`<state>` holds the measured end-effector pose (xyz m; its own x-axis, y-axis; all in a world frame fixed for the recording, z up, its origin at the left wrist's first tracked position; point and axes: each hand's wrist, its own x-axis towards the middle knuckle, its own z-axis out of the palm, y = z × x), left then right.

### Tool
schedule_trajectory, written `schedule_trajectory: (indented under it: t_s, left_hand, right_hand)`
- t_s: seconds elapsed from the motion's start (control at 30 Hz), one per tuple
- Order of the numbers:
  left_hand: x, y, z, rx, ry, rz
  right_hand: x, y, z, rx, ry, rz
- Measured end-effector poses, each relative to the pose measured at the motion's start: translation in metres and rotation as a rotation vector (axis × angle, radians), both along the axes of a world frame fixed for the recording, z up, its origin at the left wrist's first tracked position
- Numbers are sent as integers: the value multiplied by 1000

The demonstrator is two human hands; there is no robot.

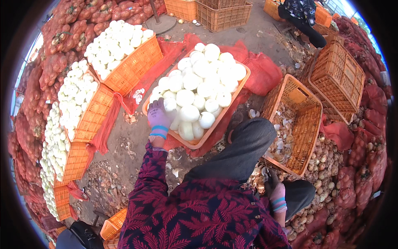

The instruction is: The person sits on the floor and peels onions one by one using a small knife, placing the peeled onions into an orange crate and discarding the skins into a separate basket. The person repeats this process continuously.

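My left hand (159,117), in a pale purple glove with a striped cuff, reaches to the left side of an orange crate (195,145) heaped with peeled white onions (185,98). Its fingers lie forward against the onions at that edge, and their undersides are hidden. Low on the right, beside my bent knee, my right hand (275,191) wears a glove with a pink back and dark fingers. Those fingers are curled round something slim and dark that I cannot make out. Close to it lie loose unpeeled onions (317,182) and an orange crate (313,118) with onion skins (282,141) inside.
Along the left stand several orange crates (134,64) full of peeled onions. Red net sacks (54,79) of onions are piled on both sides. Stacked crates (338,79) stand at right, others (224,16) at the back. Another person (300,18) sits far right. Skins litter the ground (112,174).
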<state>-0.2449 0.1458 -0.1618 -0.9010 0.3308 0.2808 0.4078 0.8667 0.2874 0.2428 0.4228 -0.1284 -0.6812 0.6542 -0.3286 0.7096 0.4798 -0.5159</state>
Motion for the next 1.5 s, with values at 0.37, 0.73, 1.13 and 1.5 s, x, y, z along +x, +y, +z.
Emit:
schedule_trajectory:
  t_s: [0.37, 0.73, 1.13, 1.5]
  left_hand:
    - [-7, -4, -6, 973, -541, -29]
    - [-47, -4, 18, -39, -13, -191]
    - [-65, -6, -62, 1224, -313, 92]
    - [-79, -31, -33, 964, -325, -47]
  right_hand:
    - [0, 2, -4, 52, 58, 43]
    - [-2, 0, -14, 101, 54, 66]
    - [-4, 1, -15, 44, -49, 45]
    - [3, 4, -23, 72, -13, 61]
